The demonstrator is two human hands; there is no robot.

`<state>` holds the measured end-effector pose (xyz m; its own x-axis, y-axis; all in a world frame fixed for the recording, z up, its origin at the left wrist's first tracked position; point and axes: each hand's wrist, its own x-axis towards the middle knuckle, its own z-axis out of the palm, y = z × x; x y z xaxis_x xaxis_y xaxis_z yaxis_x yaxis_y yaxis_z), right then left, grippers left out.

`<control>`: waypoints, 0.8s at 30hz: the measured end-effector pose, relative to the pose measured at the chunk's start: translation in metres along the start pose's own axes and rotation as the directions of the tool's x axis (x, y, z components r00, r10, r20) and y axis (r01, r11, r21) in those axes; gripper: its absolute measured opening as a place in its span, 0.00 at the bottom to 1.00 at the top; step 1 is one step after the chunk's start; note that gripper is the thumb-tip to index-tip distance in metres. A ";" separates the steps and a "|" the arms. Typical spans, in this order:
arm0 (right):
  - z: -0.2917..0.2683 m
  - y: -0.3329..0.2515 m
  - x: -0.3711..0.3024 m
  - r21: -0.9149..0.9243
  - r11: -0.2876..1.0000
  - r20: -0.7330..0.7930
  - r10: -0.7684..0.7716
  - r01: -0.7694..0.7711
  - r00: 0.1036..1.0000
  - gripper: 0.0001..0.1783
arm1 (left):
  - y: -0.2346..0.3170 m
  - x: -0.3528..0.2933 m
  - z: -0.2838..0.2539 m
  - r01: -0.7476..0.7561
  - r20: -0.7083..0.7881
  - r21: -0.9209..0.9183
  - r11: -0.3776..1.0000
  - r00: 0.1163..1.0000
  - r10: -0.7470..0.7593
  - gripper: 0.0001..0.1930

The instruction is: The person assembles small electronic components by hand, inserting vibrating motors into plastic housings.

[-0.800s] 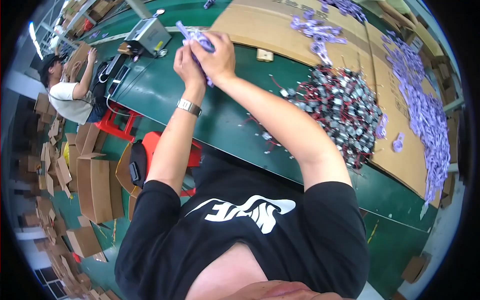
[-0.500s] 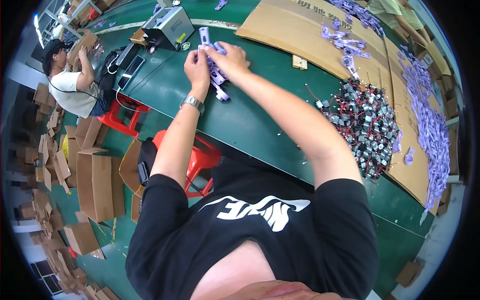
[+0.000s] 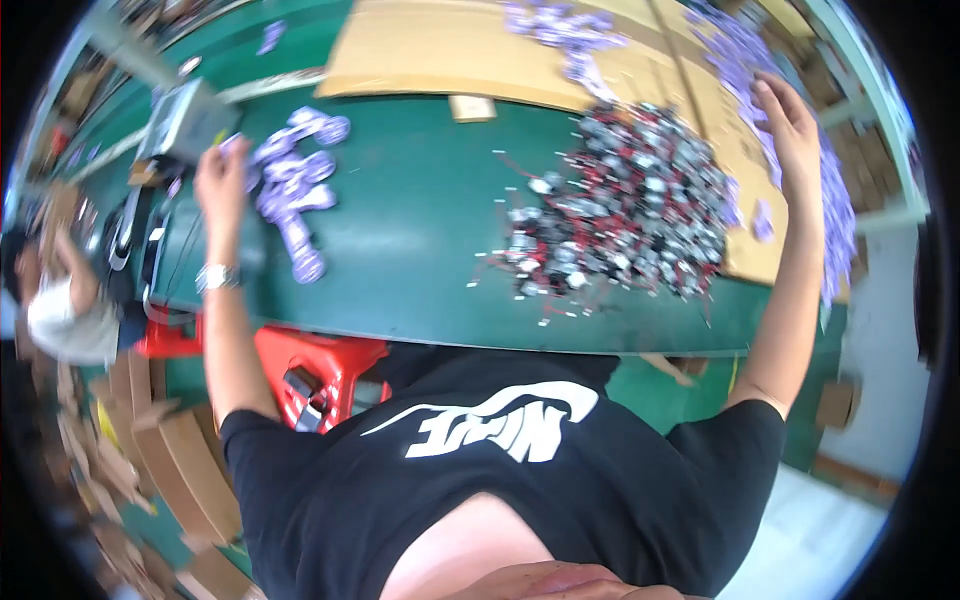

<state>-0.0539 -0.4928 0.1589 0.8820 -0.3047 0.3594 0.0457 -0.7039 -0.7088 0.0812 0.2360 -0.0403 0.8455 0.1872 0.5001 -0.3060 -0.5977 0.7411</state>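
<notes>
My left hand point(image 3: 222, 180) is at the far left of the bench, its fingertips closed on a pale purple plastic part point(image 3: 236, 146), slightly blurred. Right beside it lies a small heap of similar purple plastic housings point(image 3: 290, 185). On the right, my right hand point(image 3: 788, 118) is raised over the edge of a long pile of purple housings point(image 3: 735, 65), fingers spread with nothing visible between them. Between my arms sits a big heap of small motors with red and black wires point(image 3: 630, 205).
Flattened cardboard point(image 3: 430, 55) covers the far part of the green bench point(image 3: 400, 230), with more purple parts on it. A grey box-shaped device point(image 3: 190, 120) stands at the far left. Red stools point(image 3: 330, 365) are below the near edge. Another person point(image 3: 75, 300) sits at the left.
My hands, together over the purple parts before, are now wide apart. The right one has swung far right to the purple pile; the left stays near the small heap. The view has turned rightward.
</notes>
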 end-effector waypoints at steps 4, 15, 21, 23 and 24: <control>-0.072 0.165 -0.045 -0.551 0.747 -0.139 0.357 -0.372 0.924 0.31 | -0.018 0.035 -0.018 0.494 0.201 -0.379 0.783 0.870 -0.451 0.18; -0.022 0.166 -0.032 -0.492 0.863 -0.214 0.011 -0.117 0.977 0.27 | 0.012 0.068 -0.028 0.605 0.352 -0.792 0.084 0.565 -0.746 0.20; 0.230 -0.073 -0.044 0.316 0.924 0.536 -0.361 0.215 0.763 0.20 | 0.043 0.069 -0.032 0.604 0.466 -0.790 0.100 0.699 -0.542 0.18; 0.295 -0.097 -0.044 0.127 0.945 0.727 -0.294 0.300 0.620 0.23 | 0.054 0.069 -0.010 0.554 0.425 -0.818 0.157 0.765 -0.483 0.16; 0.314 -0.109 -0.047 0.036 0.937 0.740 -0.259 0.347 0.621 0.26 | 0.079 0.067 0.006 0.585 0.472 -0.797 0.150 0.759 -0.448 0.15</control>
<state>0.0473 -0.2008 0.0287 0.8830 0.4675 -0.0423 0.3661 -0.7423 -0.5613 0.1161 0.1968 0.0488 0.9856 0.0416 -0.1640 0.0995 0.6414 0.7608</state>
